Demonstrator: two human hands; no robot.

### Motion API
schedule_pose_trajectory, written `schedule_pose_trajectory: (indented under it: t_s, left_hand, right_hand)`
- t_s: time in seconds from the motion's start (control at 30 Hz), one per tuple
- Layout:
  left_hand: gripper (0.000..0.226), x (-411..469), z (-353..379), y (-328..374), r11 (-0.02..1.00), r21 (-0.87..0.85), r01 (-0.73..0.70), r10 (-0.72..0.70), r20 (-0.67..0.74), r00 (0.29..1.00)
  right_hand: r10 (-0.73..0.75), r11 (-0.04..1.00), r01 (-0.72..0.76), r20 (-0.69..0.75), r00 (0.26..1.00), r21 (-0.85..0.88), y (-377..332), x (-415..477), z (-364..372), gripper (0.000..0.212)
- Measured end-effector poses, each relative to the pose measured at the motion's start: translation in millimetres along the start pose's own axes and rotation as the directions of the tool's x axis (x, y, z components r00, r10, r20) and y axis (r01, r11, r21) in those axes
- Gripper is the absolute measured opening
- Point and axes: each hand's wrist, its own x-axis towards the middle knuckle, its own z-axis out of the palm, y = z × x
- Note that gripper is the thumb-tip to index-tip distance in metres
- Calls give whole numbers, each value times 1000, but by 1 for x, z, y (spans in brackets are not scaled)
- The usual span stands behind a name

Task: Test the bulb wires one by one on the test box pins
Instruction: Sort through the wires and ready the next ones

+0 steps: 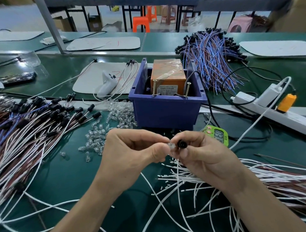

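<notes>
A white power strip [289,117] lies on the green tabletop [72,180] with an orange plug [287,103] seated in it. Just left of the strip sits a green timer [218,135]. Far to its left, a white handheld tool [106,84] rests on a white mat [87,80]. Orange stools [141,23] stand well beyond the strip, on the floor.

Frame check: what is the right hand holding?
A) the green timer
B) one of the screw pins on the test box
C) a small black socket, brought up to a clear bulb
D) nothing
C: the right hand pinches a black socket right beside the clear bulb that the left hand pinches, in front of the blue bin and well short of the screw pins.
</notes>
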Motion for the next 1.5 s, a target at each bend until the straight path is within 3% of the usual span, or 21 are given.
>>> schedule_pose_trajectory:
  t_s: [0.33, 0.47, 0.57, 0.67, 0.87, 1.1, 1.4, 1.5]
  left_hand:
    - [15, 0, 1, -1, 997, 55, -47, 47, 3, 999]
    - [18, -1, 0, -4, 961, 242, -135, 139, -2, 990]
    - [16, -1, -6, -3, 872, 440, -213, 223, 29, 974]
    - [17, 0, -10, -3, 699, 625, -348, 343, 134, 930]
    - [15, 1, -14, -5, 580, 689, -435, 414, 211, 886]
    - [20, 2, -12, -6, 752, 596, -283, 310, 58, 949]
    - [25, 4, -11, -10, 886, 459, -65, 110, -72, 991]
    - [26, 5, -11, -9, 888, 457, -48, 83, -57, 995]
  right_hand:
    - [-31, 995, 27, -35, 999, -101, 2, 1, 7, 33]
    - [-57, 988, 49, -58, 997, -144, 3, 2, 9, 30]
    - [-84, 978, 64, -97, 992, -196, 4, 2, 9, 27]
    - [-113, 960, 67, -158, 981, -273, 7, 2, 11, 26]
    - [-119, 932, 26, -237, 964, -362, 7, 2, 15, 28]
    - [-104, 933, 3, -264, 959, -359, 6, 2, 20, 26]
    - [-161, 860, -9, -289, 944, -510, 9, 1, 24, 20]
    - [-200, 827, 2, -289, 936, -562, 12, 2, 25, 20]
